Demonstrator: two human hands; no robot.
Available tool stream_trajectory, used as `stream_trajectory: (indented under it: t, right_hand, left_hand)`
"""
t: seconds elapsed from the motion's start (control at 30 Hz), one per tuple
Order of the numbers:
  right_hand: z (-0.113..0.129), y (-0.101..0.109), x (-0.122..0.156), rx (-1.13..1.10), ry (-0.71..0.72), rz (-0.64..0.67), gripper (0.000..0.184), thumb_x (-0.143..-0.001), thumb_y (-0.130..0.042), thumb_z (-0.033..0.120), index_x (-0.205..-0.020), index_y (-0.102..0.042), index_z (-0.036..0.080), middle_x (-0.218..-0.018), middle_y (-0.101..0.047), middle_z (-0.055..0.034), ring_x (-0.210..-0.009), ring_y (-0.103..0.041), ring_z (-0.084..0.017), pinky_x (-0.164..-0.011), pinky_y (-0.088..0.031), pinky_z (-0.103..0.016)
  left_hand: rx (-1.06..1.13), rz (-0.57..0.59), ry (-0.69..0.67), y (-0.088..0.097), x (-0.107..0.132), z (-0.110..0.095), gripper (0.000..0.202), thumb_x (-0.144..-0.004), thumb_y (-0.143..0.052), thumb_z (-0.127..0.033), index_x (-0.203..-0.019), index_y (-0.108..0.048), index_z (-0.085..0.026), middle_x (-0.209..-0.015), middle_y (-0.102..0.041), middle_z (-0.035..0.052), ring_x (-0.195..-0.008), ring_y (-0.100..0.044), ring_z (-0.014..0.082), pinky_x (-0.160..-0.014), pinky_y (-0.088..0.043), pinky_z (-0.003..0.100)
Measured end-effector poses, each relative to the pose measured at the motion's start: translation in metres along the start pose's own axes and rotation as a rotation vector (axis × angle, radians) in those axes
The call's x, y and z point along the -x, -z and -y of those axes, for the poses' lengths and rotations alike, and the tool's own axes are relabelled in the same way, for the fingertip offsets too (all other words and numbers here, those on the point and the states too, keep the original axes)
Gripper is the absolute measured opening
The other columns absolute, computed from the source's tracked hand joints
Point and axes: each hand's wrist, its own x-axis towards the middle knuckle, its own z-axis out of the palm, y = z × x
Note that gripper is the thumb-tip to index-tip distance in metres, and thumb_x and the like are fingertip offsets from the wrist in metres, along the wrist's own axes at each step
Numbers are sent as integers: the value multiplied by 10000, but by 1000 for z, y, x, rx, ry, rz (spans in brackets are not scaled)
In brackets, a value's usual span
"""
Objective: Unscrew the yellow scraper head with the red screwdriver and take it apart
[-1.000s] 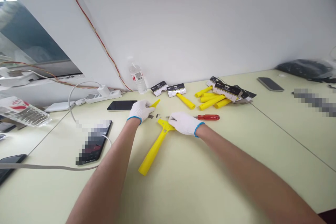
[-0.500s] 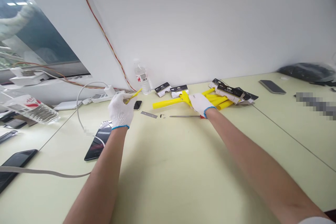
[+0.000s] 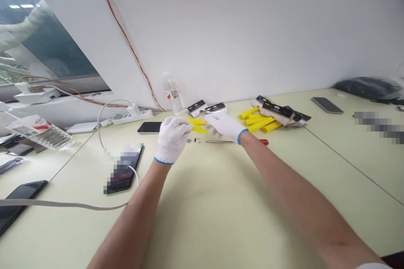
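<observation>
My left hand (image 3: 173,138), in a white knit glove with a blue cuff, is closed around a flat yellow plastic piece (image 3: 196,126) that sticks out to the right. My right hand (image 3: 224,127), gloved the same way, has its fingertips at the piece's right end. Just below the hands lie several tiny dark parts (image 3: 193,140) and a red-handled screwdriver (image 3: 235,141), its handle partly behind my right wrist. Several yellow plastic tubes (image 3: 258,122) lie to the right of my right hand, beside black-and-white card packages (image 3: 275,113).
A black phone (image 3: 150,127) lies left of my left hand, and a second phone (image 3: 123,175) lies nearer, under a cable. At the wall stand a water bottle (image 3: 170,94) and a power strip (image 3: 132,117). A wire runs up the wall (image 3: 126,42).
My hands have come together over the middle of the table, my left hand moving right. The long yellow handle seen earlier no longer shows near my right hand.
</observation>
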Motion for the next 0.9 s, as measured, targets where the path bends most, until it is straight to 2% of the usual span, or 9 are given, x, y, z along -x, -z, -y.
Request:
stream_trajectory:
  t: [0.1, 0.2, 0.3, 0.37, 0.43, 0.53, 0.63, 0.77, 0.9]
  right_hand:
    - [-4, -1, 10, -10, 51, 203, 344, -923, -678, 445, -786, -648, 130, -720, -671, -42, -695, -642, -138, -674, -510, -260]
    - [-10, -2, 16, -30, 89, 279, 248, -908, -662, 367, -790, -636, 149, -689, -645, -32, -661, -597, -138, -635, -458, -241]
    - [-20, -5, 17, -59, 106, 257, 226, -939, -598, 357, -833, -609, 158, -709, -640, -34, -675, -581, -142, -643, -435, -242]
    - [-27, -9, 13, -79, 103, 237, 215, -954, -573, 365, -894, -612, 163, -727, -644, -32, -671, -577, -141, -640, -428, -240]
    - [-33, -13, 9, -101, 100, 225, 206, -957, -564, 363, -962, -625, 166, -735, -645, -21, -645, -572, -133, -630, -425, -234]
    - [-39, -20, 5, -110, 116, 215, 186, -952, -565, 334, -982, -642, 167, -728, -637, 0, -610, -562, -117, -619, -411, -223]
    - [-40, -24, 5, -12, 173, 189, 190, -963, -553, 305, -892, -647, 156, -722, -633, -3, -624, -544, -111, -630, -370, -227]
    - [-37, -26, 7, 247, 307, 72, 246, -974, -543, 247, -776, -644, 143, -761, -641, -25, -688, -483, -117, -656, -295, -253]
    - [-33, -28, 8, 467, 285, 66, 299, -1007, -533, 286, -786, -666, 133, -778, -661, -57, -674, -456, -127, -640, -253, -281]
  left_hand:
    - [22, 4, -29, -5, 4, -4, 258, -993, -573, -273, -901, -814, -269, -1092, -749, 72, -1070, -620, 260, -1000, -478, 447]
    - [115, -55, 20, -8, 5, -7, 196, -959, -615, -257, -1056, -785, -255, -1235, -704, 89, -1177, -607, 262, -1074, -480, 449]
    - [354, -84, 328, -8, 3, -9, 419, -942, -613, -258, -1357, -629, -213, -1361, -644, 128, -1131, -660, 220, -1015, -552, 402]
    - [632, 56, 577, -7, 1, -13, 459, -978, -569, -354, -1402, -565, -178, -1326, -670, 143, -1001, -711, 197, -900, -605, 374]
    - [866, 270, 695, -6, 0, -19, 457, -1000, -530, -495, -1291, -622, -155, -1226, -720, 135, -938, -732, 198, -848, -624, 363]
    - [903, 439, 663, -9, 1, -31, 438, -949, -603, -569, -1018, -690, -146, -998, -760, 99, -905, -734, 202, -845, -621, 337]
    - [833, 401, 650, -12, 2, -38, 422, -922, -634, -567, -896, -669, -147, -891, -759, 76, -832, -724, 193, -772, -606, 312]
    - [664, 404, 634, -11, 1, -41, 391, -914, -627, -541, -824, -676, -164, -810, -750, 40, -714, -690, 168, -694, -553, 290]
    - [490, 403, 570, -8, -2, -46, 406, -915, -610, -507, -682, -647, -176, -674, -702, 8, -634, -637, 151, -645, -479, 280]
